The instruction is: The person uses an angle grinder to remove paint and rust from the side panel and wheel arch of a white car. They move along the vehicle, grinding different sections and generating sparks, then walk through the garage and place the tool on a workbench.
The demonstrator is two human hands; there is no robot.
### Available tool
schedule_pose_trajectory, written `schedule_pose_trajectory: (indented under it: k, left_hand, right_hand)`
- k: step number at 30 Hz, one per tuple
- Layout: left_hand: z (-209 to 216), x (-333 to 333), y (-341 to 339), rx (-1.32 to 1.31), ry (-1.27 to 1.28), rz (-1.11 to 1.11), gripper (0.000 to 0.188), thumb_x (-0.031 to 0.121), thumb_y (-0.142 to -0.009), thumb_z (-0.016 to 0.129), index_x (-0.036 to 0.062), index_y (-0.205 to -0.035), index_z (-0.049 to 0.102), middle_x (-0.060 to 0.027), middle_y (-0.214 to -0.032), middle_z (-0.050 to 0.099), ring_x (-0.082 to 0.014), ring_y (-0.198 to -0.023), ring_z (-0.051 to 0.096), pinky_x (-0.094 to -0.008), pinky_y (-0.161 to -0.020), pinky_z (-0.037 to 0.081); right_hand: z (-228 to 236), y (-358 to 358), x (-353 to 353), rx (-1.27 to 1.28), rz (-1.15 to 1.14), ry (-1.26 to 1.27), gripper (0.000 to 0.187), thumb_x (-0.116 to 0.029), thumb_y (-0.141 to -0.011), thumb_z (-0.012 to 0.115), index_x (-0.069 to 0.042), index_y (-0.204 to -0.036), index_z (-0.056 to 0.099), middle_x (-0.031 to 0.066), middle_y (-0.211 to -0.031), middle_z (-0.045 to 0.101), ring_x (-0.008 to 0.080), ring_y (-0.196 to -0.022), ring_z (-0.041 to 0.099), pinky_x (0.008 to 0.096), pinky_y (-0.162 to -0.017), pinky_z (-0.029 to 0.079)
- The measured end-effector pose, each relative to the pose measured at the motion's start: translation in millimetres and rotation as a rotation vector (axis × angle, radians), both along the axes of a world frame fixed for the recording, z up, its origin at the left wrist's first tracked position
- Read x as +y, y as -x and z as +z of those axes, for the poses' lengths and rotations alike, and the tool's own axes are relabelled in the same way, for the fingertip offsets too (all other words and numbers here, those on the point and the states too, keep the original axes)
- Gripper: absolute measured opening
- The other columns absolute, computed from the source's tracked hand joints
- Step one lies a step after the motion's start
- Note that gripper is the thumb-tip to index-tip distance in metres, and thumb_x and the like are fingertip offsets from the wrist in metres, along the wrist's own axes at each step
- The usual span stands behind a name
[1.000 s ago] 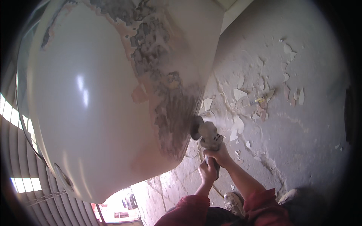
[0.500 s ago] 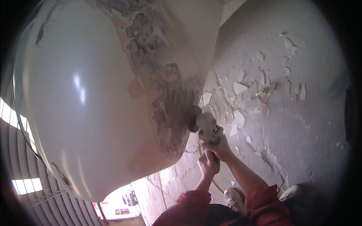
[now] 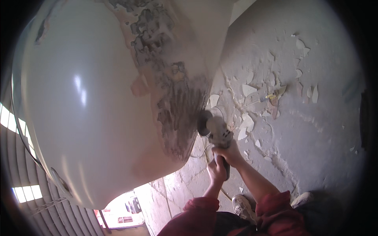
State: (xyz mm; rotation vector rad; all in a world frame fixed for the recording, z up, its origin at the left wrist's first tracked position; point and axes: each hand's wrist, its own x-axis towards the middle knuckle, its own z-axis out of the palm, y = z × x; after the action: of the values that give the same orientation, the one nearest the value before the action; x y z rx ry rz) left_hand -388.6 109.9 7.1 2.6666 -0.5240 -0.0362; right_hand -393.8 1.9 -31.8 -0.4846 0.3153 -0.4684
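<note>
Both hands are closed around an angle grinder (image 3: 220, 131) with a pale, dusty body and a dark handle. My right hand (image 3: 231, 154) wraps the body just behind the head. Lower down, my left hand (image 3: 217, 170) grips the handle. At the front, the dark round disc (image 3: 204, 122) is at the right edge of a large pale vehicle body panel (image 3: 102, 129); whether it touches cannot be made out. Along that edge runs a rough sanded patch (image 3: 179, 114), grey and brown with streaks. A smooth pale coat covers the panel's left side.
Broken white flakes (image 3: 247, 122) lie on the dusty grey floor (image 3: 315, 137). Among them is a small yellow-ended tool (image 3: 271, 96). A thin cable (image 3: 201, 155) loops beneath the grinder. My shoes (image 3: 243, 206) stand at the bottom. Ribbed wall sheeting (image 3: 23, 161) rises at the left.
The panel has shifted slightly left in view. The grinder's disc sits slightly farther right against the panel's edge. Both hands keep the same hold.
</note>
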Motion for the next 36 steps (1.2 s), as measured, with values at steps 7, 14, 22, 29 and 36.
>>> schedule_pose_trajectory:
  k: [7, 14, 22, 29, 36]
  left_hand:
    - [-4.4, 10.3, 1.2, 0.04, -0.027, 0.015, 0.052, 0.04, -0.102, 0.043, -0.003, -0.085, 0.066, -0.0235, -0.068, 0.063, -0.0375, -0.062, 0.064, -0.0453, -0.058, 0.046]
    - [-1.7, 15.4, 4.2, 0.058, 0.005, 0.079, 0.051, 0.041, -0.103, 0.043, -0.0027, -0.089, 0.066, -0.0248, -0.07, 0.064, -0.0418, -0.068, 0.066, -0.0481, -0.059, 0.046]
    - [-8.9, 8.1, 3.3, -0.026, 0.069, -0.066, 0.048, 0.036, -0.104, 0.039, -0.0006, -0.084, 0.063, -0.023, -0.069, 0.062, -0.0417, -0.064, 0.062, -0.0463, -0.059, 0.045]
    - [-7.6, 8.3, -2.4, 0.026, 0.085, -0.019, 0.048, 0.036, -0.104, 0.04, -0.0021, -0.087, 0.064, -0.0233, -0.07, 0.063, -0.0429, -0.065, 0.064, -0.046, -0.059, 0.046]
    - [-5.3, 15.0, 13.4, -0.001, 0.109, 0.011, 0.052, 0.039, -0.105, 0.036, -0.0023, -0.09, 0.063, -0.0219, -0.072, 0.065, -0.0329, -0.068, 0.067, -0.0432, -0.061, 0.048]
  right_hand:
    - [-9.0, -0.4, 7.1, -0.02, 0.143, -0.105, 0.033, -0.012, -0.074, 0.082, 0.001, -0.1, 0.068, 0.0055, -0.091, 0.07, 0.0104, -0.078, 0.063, 0.0302, -0.069, 0.052]
    - [-2.6, 5.2, 11.0, 0.017, 0.208, 0.063, 0.032, -0.013, -0.073, 0.081, 0.0, -0.1, 0.07, 0.0061, -0.089, 0.071, 0.012, -0.078, 0.064, 0.0296, -0.069, 0.052]
    - [-4.8, 2.1, 1.7, 0.023, 0.081, 0.062, 0.028, -0.015, -0.075, 0.082, 0.002, -0.094, 0.07, 0.0061, -0.083, 0.07, 0.0103, -0.075, 0.063, 0.0304, -0.067, 0.052]
    - [1.0, 4.2, -4.5, 0.005, 0.113, 0.047, 0.03, -0.015, -0.074, 0.083, 0.002, -0.095, 0.071, 0.0062, -0.089, 0.072, 0.0103, -0.081, 0.066, 0.0295, -0.071, 0.054]
    - [5.0, 12.0, 9.3, 0.04, 0.102, 0.103, 0.032, -0.014, -0.074, 0.082, 0.002, -0.099, 0.071, 0.0067, -0.091, 0.072, 0.0114, -0.081, 0.066, 0.0302, -0.073, 0.054]
